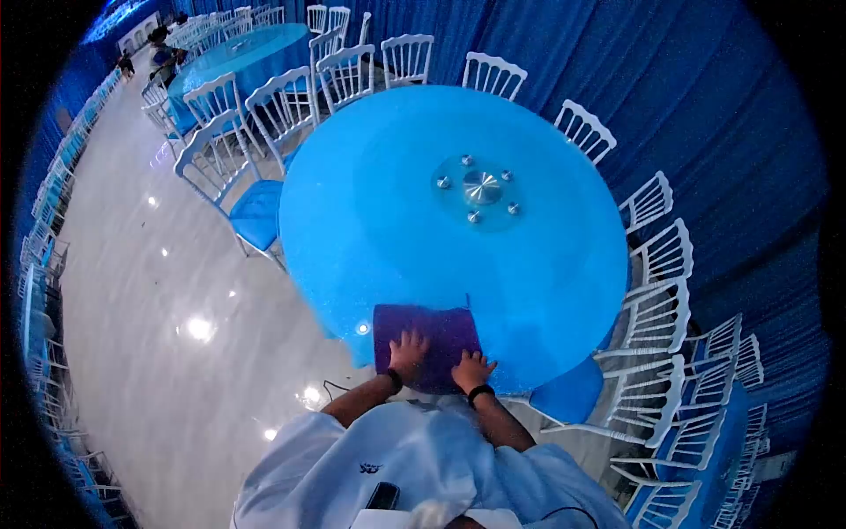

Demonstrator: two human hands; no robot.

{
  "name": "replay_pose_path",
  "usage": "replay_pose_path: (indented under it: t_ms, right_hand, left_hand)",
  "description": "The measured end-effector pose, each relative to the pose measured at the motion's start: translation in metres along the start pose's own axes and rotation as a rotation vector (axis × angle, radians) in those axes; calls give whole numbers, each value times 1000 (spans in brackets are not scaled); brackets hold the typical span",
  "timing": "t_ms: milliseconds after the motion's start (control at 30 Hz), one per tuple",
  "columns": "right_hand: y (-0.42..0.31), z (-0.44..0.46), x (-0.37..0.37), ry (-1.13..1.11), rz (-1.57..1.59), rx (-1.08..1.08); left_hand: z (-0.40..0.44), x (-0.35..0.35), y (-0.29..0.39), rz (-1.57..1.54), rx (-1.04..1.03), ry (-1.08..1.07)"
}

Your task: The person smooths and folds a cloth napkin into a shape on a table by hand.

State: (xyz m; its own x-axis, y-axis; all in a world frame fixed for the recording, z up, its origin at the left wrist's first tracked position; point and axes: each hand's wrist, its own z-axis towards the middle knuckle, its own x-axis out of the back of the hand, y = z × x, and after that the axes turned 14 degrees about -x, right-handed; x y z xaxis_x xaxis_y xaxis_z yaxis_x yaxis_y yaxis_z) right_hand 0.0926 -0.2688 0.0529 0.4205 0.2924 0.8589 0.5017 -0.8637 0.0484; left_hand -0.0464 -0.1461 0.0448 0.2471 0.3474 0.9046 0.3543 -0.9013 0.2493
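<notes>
A dark purple piece of cloth [434, 323] lies spread at the near edge of the round blue table [370, 238]. My left hand [408, 355] rests flat on the cloth's left half with its fingers spread. Against the cloth's right edge lies my right hand [473, 370], fingers apart, some of them reaching onto the blue tabletop. Both wrists wear dark bands. The lower edge of the cloth is partly hidden by my hands and shirt.
A clear round turntable with a shiny metal hub [482, 187] and small metal knobs sits on the table. White chairs [649, 326] with blue seats ring it. Blue drapes [705, 106] hang behind. Another round table [242, 53] and people [163, 55] are far left, beside a glossy floor [176, 264].
</notes>
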Motion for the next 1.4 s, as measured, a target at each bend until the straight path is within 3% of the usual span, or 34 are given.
replay_pose_path:
  t_ms: [33, 67, 100, 167, 200, 300, 367, 500, 567, 600, 633, 700, 767, 867, 933, 1033, 1067, 1100, 1167, 1200, 1300, 1400]
  right_hand:
    - [12, 4, 10, -58, -42, -76]
    - [25, 6, 19, -43, -86, -109]
    - [38, 11, 25, -37, -102, -115]
    - [65, 27, 35, -63, -115, -154]
    - [78, 37, 36, -61, -147, -148]
    - [98, 68, 13, 68, -41, -13]
    - [99, 91, -6, 259, 90, 361]
    - [58, 89, -3, 222, -10, 509]
    - [35, 90, -20, 444, -12, 529]
    - [24, 89, -16, 396, -51, 575]
    - [6, 89, -15, 395, -68, 583]
    - [-14, 88, -12, 131, -116, 611]
    - [-35, 69, -6, 57, -17, 592]
    - [-46, 55, -25, 75, -191, 623]
    - [-66, 23, -19, -134, -438, 536]
    - [-99, 7, -24, -155, -609, 426]
    - [-104, 4, -16, -230, -538, 372]
    - [-112, 6, -15, -228, -561, 364]
    - [-129, 0, -24, -195, -553, 309]
    - [-141, -13, -17, -116, -572, 403]
    - [-170, -11, -41, 26, -634, 611]
    - [-199, -22, -57, 50, -493, 619]
  left_hand:
    - [-2, 9, 21, -20, -40, -41]
    - [6, -27, 32, 140, -117, 271]
    - [9, -25, 40, 125, -117, 280]
    - [8, -19, 60, 32, -337, 54]
    - [4, -15, 59, -29, -444, 49]
    - [18, -39, 63, -6, -377, -14]
    - [20, -43, 65, -108, -297, 35]
    - [-5, -56, 75, -158, -113, 179]
    - [-27, -70, 74, -8, -56, 360]
    - [-42, -63, 71, -25, -43, 314]
    - [-48, -69, 62, -39, -34, 324]
    - [-52, -88, 47, -62, -85, 373]
    - [-58, -81, 28, -45, -117, 452]
    - [-58, -76, 5, -172, -85, 449]
    - [-55, -91, -7, -318, -122, 439]
    - [-59, -103, -30, -458, -164, 543]
    - [-63, -103, -34, -613, -84, 581]
    - [-72, -98, -37, -633, -83, 595]
    - [-102, -92, -49, -883, 165, 713]
    - [-117, -87, -58, -998, 260, 754]
    - [-136, -110, -88, -987, 377, 838]
    - [-150, -114, -110, -1030, 404, 736]
